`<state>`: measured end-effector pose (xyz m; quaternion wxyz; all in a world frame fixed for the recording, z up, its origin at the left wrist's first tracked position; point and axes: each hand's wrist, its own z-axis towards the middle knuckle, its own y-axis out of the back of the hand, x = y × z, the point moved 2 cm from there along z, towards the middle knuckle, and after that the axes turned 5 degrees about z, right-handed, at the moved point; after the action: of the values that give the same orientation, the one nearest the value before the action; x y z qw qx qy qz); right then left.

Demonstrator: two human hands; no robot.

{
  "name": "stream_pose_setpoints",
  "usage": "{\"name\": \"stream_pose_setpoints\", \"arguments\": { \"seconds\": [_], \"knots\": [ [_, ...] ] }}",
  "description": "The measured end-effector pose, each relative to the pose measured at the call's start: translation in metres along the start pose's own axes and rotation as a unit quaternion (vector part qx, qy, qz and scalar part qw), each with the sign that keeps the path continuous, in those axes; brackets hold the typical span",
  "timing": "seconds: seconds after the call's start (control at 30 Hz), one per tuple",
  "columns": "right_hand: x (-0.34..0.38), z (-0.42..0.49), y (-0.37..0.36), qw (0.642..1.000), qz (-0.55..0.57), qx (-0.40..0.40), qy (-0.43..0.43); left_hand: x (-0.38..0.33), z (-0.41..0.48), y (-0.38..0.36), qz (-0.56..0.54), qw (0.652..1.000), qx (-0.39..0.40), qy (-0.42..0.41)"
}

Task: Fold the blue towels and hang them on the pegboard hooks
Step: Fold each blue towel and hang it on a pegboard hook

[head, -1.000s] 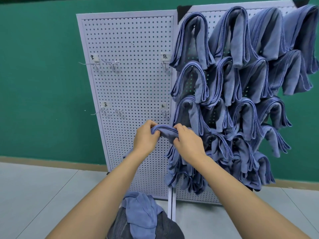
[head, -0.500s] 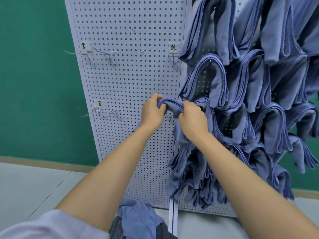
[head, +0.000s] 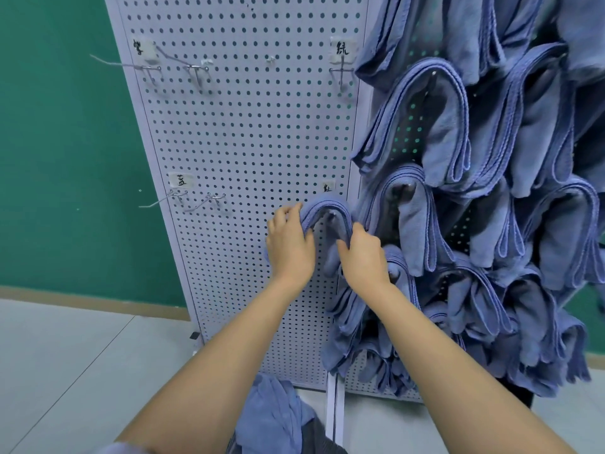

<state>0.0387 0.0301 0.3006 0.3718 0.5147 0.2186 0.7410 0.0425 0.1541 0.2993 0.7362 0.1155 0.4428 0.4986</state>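
A folded blue towel [head: 327, 209] arches over a hook at the lower right of the left white pegboard [head: 248, 136]. My left hand [head: 289, 244] grips its left side and my right hand [head: 363, 257] grips its right side, fingers curled round the cloth. The hook under the towel is mostly hidden. Several folded blue towels [head: 442, 126] hang in overlapping rows on the right pegboard panel, just right of my hands.
Bare wire hooks [head: 196, 73] stick out at the upper left, another pair of hooks [head: 183, 199] at mid left, and one hook [head: 340, 73] at the upper right under a label. A heap of loose blue towels [head: 271, 417] lies below. Green wall and pale floor surround the board.
Both hands have carried the folded towel up and closer to the board, from below the lower right hook onto it. The view has moved nearer the pegboard.
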Motion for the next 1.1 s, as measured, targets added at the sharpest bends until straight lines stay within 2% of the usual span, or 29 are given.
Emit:
{"name": "stream_pose_setpoints", "arguments": {
  "seconds": [0.17, 0.4, 0.53, 0.73, 0.9, 1.1],
  "knots": [
    [-0.001, -0.003, -0.008, 1.000, 0.024, 0.013, -0.016, -0.004, -0.008, -0.017, -0.144, 0.977, 0.151, 0.046],
    [-0.004, -0.026, 0.005, 0.997, 0.072, 0.041, 0.006, 0.004, -0.021, 0.007, -0.152, 0.970, 0.179, 0.061],
    [-0.002, -0.057, 0.014, 0.993, 0.082, 0.079, 0.025, 0.019, -0.047, 0.039, -0.137, 0.967, 0.197, 0.084],
    [-0.004, -0.112, -0.005, 0.982, 0.060, 0.158, 0.080, 0.076, -0.096, 0.070, -0.056, 0.964, 0.228, 0.128],
    [-0.023, -0.145, -0.056, 0.966, 0.042, 0.247, 0.069, 0.139, -0.136, 0.066, -0.020, 0.947, 0.279, 0.157],
    [-0.071, -0.172, -0.151, 0.940, 0.029, 0.339, 0.008, 0.219, -0.179, 0.012, -0.015, 0.914, 0.345, 0.215]
  ]
}}
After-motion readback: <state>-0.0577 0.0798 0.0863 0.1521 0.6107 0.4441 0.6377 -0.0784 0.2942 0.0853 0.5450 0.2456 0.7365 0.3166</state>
